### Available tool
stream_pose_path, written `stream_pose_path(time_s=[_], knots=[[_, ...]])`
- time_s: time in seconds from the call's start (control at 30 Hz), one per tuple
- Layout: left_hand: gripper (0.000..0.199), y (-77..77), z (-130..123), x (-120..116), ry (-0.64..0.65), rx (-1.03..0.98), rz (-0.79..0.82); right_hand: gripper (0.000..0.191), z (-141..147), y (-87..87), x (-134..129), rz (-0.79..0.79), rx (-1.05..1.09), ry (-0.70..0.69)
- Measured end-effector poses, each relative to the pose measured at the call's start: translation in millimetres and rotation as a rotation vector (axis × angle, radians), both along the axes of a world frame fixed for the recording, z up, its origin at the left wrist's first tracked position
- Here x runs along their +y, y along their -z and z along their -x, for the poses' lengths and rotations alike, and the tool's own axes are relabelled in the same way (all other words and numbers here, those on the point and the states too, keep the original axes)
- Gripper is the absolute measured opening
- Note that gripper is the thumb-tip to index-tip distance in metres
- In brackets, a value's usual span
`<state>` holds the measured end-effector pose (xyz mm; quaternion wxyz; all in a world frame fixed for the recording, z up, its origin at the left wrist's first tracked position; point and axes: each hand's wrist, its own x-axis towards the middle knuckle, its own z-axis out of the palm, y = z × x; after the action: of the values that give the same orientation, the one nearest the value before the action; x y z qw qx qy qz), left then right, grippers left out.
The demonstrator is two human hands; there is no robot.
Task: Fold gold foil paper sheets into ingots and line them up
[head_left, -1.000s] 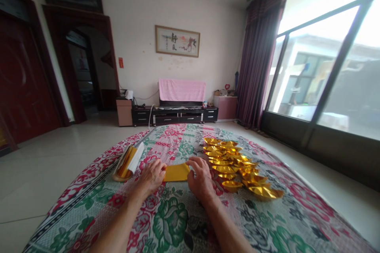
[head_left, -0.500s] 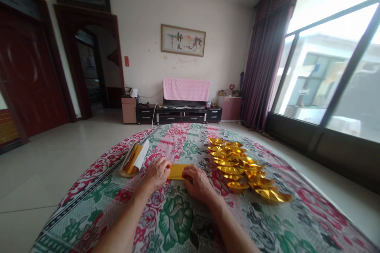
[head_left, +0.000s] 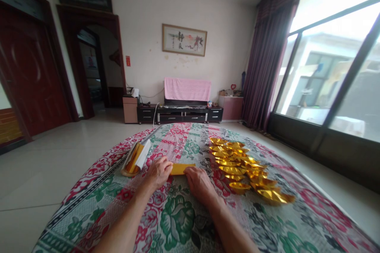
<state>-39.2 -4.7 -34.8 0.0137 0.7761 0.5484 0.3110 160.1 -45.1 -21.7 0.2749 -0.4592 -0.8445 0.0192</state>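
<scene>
left hand (head_left: pixel 160 170): fingers curled in, pinching the left end of a narrow gold paper strip (head_left: pixel 182 169). right hand (head_left: pixel 200 183): fingers bent, on the strip's right end; tips hidden beneath the hand, so cannot tell whether they grip or only press. strip lies low over the counter (head_left: pixel 178 215), between the two hands, its middle bare.

just beyond the left hand, on its left: a packet of gold sheets (head_left: pixel 135 159) in a white wrapper, one rounded end toward the person. right of the right hand: folded gold boat shapes (head_left: pixel 239 187), bunched in overlapping rows running away from the person, the nearest ones just beside the strip's right side but apart from it. between packet and boats, past the strip, patterned red, green and white cloth, with nothing standing in front of the strip.

farther out: low black cabinet (head_left: pixel 182 117), a pink cloth (head_left: pixel 187 89) draped above it; purple curtain (head_left: pixel 263 59) and window to the right.

strip's long axis runs left to right, across the person's front, ends pointing at either hand.
</scene>
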Motion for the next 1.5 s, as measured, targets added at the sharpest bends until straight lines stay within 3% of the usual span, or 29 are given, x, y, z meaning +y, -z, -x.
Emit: stream_pose_path(time_s=[0.2,0.3,0.5,0.63,0.9,1.23,1.5], knots=[[0.014,-16.2,-11,-11,0.156,-0.04,-0.075,0.024,1,-1.0,1,0.021,0.007,0.058],[0.013,-19.1,-15,-14,0.222,-0.015,-0.012,0.024,0,-1.9,0,0.011,0.013,0.074],[0.017,-20.1,-14,-16,0.224,-0.112,0.165,0.025,-2,-6.7,-3,-0.024,0.054,0.074],[0.028,-21.2,-12,-17,0.243,-0.089,0.182,0.022,-7,-5.9,-1,0.001,0.181,0.079],[0.03,-18.7,-14,-15,0.118,0.051,0.212,0.02,-15,2.7,8,0.056,0.342,0.096],[0.021,-22.4,-18,-17,-0.021,0.027,0.319,0.021,-11,6.2,14,0.092,0.28,0.223],[0.023,-17.3,-19,-16,-0.078,0.068,0.277,0.02,-9,3.5,16,0.105,0.2,0.287]])
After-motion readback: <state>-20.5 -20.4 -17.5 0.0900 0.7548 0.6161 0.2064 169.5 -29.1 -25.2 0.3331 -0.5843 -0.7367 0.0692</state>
